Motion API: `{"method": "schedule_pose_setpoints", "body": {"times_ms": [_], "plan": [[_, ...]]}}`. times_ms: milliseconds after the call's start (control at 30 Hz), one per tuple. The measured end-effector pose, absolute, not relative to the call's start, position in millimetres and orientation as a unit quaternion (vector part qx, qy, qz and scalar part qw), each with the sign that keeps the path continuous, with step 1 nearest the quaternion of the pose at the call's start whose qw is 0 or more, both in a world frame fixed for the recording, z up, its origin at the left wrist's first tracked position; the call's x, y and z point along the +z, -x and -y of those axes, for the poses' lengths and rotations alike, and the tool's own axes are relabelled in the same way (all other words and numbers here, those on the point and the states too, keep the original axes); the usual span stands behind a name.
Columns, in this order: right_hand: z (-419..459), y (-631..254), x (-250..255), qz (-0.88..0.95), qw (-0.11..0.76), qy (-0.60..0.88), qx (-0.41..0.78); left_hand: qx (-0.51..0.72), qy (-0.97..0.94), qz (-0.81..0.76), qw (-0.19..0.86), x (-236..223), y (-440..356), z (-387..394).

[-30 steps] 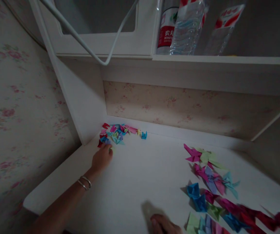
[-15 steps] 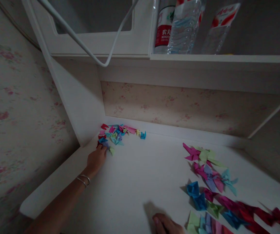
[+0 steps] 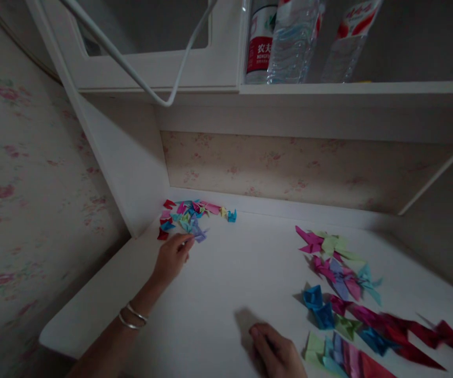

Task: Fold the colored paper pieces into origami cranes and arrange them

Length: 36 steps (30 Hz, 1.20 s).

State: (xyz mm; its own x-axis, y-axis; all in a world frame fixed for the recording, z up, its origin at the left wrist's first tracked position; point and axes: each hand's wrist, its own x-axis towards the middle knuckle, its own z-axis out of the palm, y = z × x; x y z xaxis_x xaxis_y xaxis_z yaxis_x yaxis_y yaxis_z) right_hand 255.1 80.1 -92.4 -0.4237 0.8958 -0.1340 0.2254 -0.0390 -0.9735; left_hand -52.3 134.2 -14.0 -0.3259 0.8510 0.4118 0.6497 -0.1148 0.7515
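Observation:
My left hand (image 3: 174, 257) reaches to the back left of the white table, thumb and fingers pinched on a purple folded-paper piece (image 3: 198, 232). That piece touches or overlaps a pile of small origami pieces (image 3: 181, 210) in pink, teal, green and blue. A dark red paper piece (image 3: 163, 234) lies just left of the hand. Near the front, my right hand (image 3: 276, 350) is curled closed above the table; the inside of its fingers is hidden. To its right are folded strips, among them a light green piece (image 3: 314, 347) and a blue piece (image 3: 319, 308).
The white table (image 3: 210, 294) meets a side panel (image 3: 119, 168) at left and a papered back wall (image 3: 250, 163). Overhead, a shelf (image 3: 348, 88) holds clear plastic bottles (image 3: 292, 44). A white bent tube (image 3: 147, 89) hangs in front of the cabinet. More origami (image 3: 328, 244) lies at right.
My left hand has moved right and slightly nearer from the pile's left edge, with the purple piece in its fingers. The light green piece beside it no longer shows. My right hand stays closed.

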Motion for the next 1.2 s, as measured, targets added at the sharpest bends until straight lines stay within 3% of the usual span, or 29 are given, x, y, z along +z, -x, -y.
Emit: {"method": "schedule_pose_setpoints", "body": {"times_ms": [200,433,867,1200], "plan": [[-118,-224,-63,0.387,0.382,0.340,0.767,0.564,-0.515,-0.510,0.395,-24,-36,-130],[-145,-218,-64,0.260,0.456,0.197,0.828,0.592,-0.450,-0.424,0.518,-47,-85,-140],[-138,-227,-67,0.268,0.487,0.188,0.810,0.567,-0.499,-0.443,0.483,-61,-81,-136],[-138,-228,-73,0.318,0.524,0.328,0.718,0.571,-0.470,-0.478,0.475,-78,-86,-138]]}}
